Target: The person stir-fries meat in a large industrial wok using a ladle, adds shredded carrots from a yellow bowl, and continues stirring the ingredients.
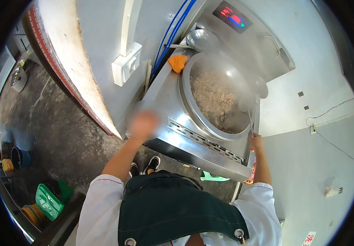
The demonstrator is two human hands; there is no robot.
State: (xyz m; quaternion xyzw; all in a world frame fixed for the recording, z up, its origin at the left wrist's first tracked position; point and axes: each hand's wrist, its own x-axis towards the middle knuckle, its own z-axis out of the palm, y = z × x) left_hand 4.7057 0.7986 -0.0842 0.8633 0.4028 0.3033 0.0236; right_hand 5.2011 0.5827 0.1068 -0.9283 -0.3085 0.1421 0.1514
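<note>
A large steel wok (240, 136) is set into a stainless steel stove (172, 104) before me. Minced or shredded pale brown food (215, 93) lies in it, partly veiled by steam. My right hand (256, 143) grips the handle of a metal ladle (250, 121) at the wok's right edge. The ladle's bowl rests inside the wok, beside the food. My left hand (146, 123) is over the stove's front left corner. That area is blurred, so its fingers and anything in them cannot be made out.
Behind the wok lies a steel strainer (202, 40), near an orange cloth (177, 63). A round metal utensil (259, 87) stands at the wok's right. The wall carries a switch box (127, 64) and blue cables (167, 43). Lower left is a green plastic container (49, 201).
</note>
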